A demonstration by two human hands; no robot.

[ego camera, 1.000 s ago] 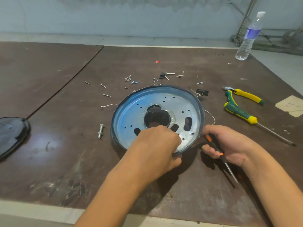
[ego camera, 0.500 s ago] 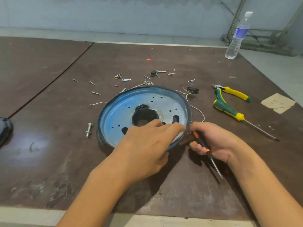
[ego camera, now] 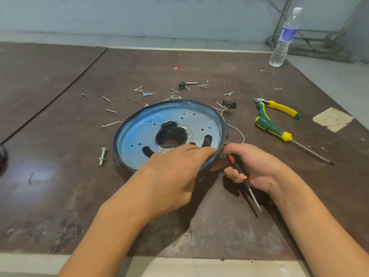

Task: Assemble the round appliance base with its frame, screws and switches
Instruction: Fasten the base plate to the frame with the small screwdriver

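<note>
Round base (ego camera: 139, 136) sits mid-surface, its near-right rim apparently lifted a little, with shadow beneath. Thin pressed metal by the look: light, stiff, and likely to skate on the smooth surface (ego camera: 60, 176). The rim is probably the best hold, since the centre hole and slots may have sharp edges.

Left hand (ego camera: 173, 172): fingers laid fairly straight across the near-right rim; thumb hidden. Right hand (ego camera: 257, 168): curled round a small screwdriver (ego camera: 239, 170), tip pointing toward the near edge, fingertips meeting the same stretch of rim.

Around it:
- screws (ego camera: 143, 92) scattered beyond the base
- bolt (ego camera: 102, 156) just left of it
- switch (ego camera: 229, 104) with a wire (ego camera: 237, 132) trailing by the right rim, which could snag
- pliers (ego camera: 279, 108) and green screwdriver (ego camera: 273, 128) toward the right edge
- bottle (ego camera: 283, 37) at the far right corner
</note>
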